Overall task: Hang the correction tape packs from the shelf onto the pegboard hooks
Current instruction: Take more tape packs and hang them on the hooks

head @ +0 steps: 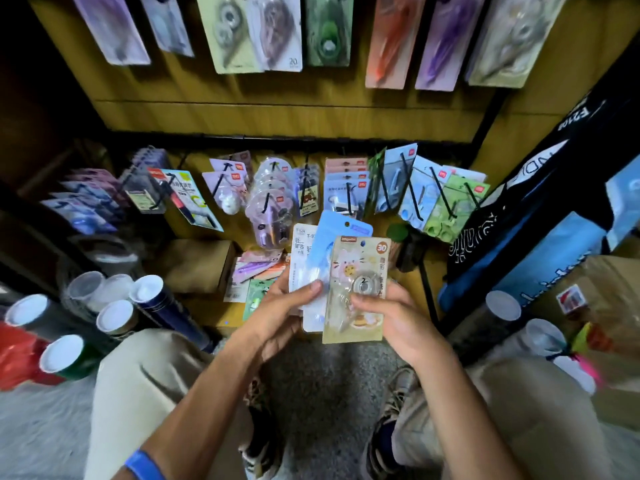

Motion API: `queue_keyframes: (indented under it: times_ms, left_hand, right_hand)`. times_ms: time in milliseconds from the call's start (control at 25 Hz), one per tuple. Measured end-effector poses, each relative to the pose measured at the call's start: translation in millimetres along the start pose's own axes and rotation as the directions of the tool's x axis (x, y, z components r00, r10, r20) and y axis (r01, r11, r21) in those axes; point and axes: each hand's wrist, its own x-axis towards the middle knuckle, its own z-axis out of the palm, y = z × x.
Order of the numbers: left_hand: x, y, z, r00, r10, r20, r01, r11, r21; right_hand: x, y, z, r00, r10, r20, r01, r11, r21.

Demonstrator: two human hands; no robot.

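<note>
Currently left hand [277,315] grips a fanned stack of packs [313,268] at frame centre; right hand [391,320] pinches the beige pack [360,289] on top. Risk: loose fan could slip and scatter onto shelf [204,306] while threading a hook [349,199].

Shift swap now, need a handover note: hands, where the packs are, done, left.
Left hand: grips the blue pack and white pack, fanned.
Right hand: pinches the beige pack lying on top of them.
Loose packs lie on the shelf.
Done: many packs already hang on the pegboard hooks.
Left: hang the three held packs, then the shelf ones.
</note>
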Motion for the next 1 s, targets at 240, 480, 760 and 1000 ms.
queue_keyframes:
  times_ms: [240,480,760,1000]
  left_hand:
    - [-9,22,35,0.99,0.139,-0.032,-0.14,0.989,-0.051]
    - [-2,50,60,0.978,0.201,-0.055,-0.195,0.976,0.091]
    - [16,90,107,0.967,0.247,-0.069,-0.215,0.927,0.307]
    - [28,100,147,0.97,0.243,-0.015,-0.235,0.95,0.206]
  right_hand:
    - [-13,-51,21,0.991,-0.134,0.016,0.134,0.985,-0.108]
    - [-12,-81,25,0.95,-0.182,-0.254,0.114,0.958,-0.262]
    - [-7,-145,15,0.952,-0.199,-0.233,0.178,0.978,-0.109]
    - [-14,-167,-3,0.91,-0.307,-0.279,0.338,0.938,0.071]
